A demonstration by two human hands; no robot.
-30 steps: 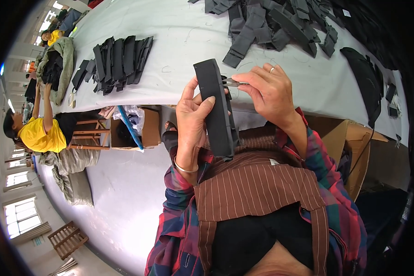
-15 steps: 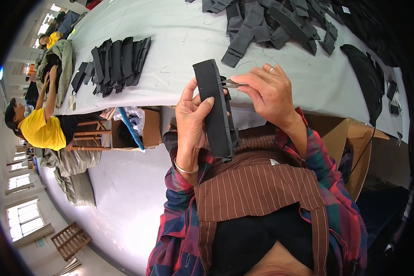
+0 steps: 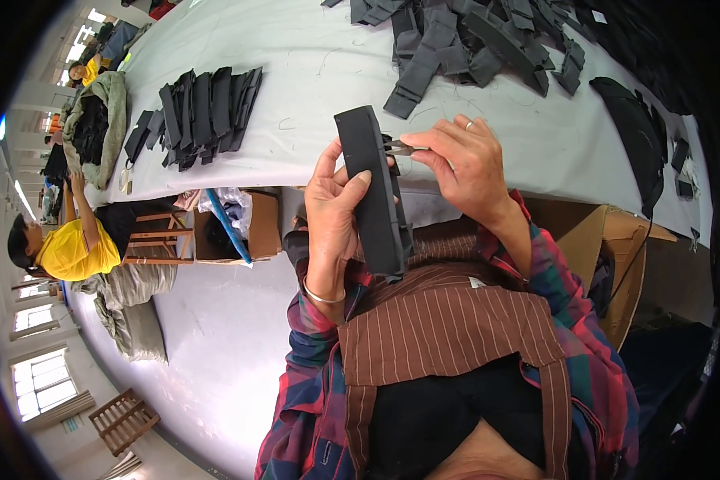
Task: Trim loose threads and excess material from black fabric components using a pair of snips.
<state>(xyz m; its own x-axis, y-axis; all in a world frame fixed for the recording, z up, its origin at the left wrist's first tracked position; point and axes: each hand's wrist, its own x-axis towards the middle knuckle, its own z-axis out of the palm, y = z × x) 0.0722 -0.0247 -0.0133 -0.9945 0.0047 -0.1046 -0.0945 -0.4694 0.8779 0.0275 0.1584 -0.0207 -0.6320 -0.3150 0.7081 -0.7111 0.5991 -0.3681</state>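
Observation:
A dark grey strip of sewn fabric (image 3: 368, 192), folded lengthwise, stands nearly upright in front of my apron. My left hand (image 3: 332, 192) is closed round it, thumb pressed on its face and fingers behind. At its right edge, near the top, the metal tips of small thread snips (image 3: 402, 147) touch or nearly touch the cloth. My right hand (image 3: 460, 164) pinches these snips between thumb and forefinger; most of the tool is hidden in the palm.
A white-covered table (image 3: 312, 80) carries a row of dark strips (image 3: 208, 112) at left and a loose heap of strips (image 3: 456, 48) at the back. Cardboard boxes (image 3: 266, 224) stand below its edge. To the left, a person in yellow (image 3: 80, 248) works beside a wooden stool (image 3: 160, 236).
My hands, the strip and the snips stay almost where they were, the right hand shifting very slightly left. The person in yellow at left has leaned lower, with arms drawn down.

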